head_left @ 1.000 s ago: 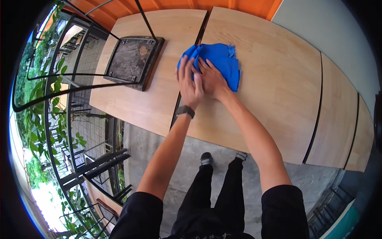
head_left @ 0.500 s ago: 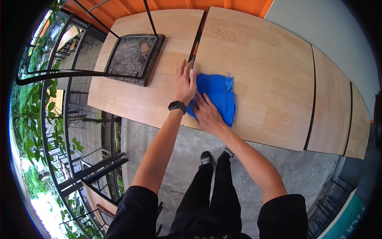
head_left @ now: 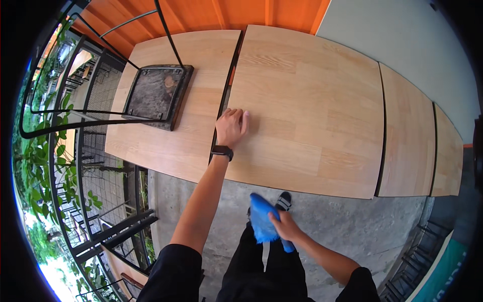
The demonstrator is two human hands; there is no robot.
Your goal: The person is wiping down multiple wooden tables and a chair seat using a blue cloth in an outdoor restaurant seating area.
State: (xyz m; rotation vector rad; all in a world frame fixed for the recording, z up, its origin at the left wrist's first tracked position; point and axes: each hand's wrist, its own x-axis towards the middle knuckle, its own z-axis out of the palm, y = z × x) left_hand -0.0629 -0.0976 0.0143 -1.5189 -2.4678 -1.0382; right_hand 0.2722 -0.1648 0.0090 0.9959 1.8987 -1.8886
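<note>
Cloth (head_left: pixel 261 221), blue and bunched, hangs below the near table edge in front of the person's legs, gripped in the right hand (head_left: pixel 284 226), which is closed around it and clear of the wood. Left hand (head_left: pixel 231 127) lies palm-down with its fingers loosely curled, grasping nothing, at the dark seam between two pale wooden tabletops (head_left: pixel 312 116); these show no visible crumbs or wet streaks, so the wiping appears largely finished here. Farther off, an upturned metal chair (head_left: pixel 156 95) rests seat-down on the left tabletop, its area judged unwiped.
</note>
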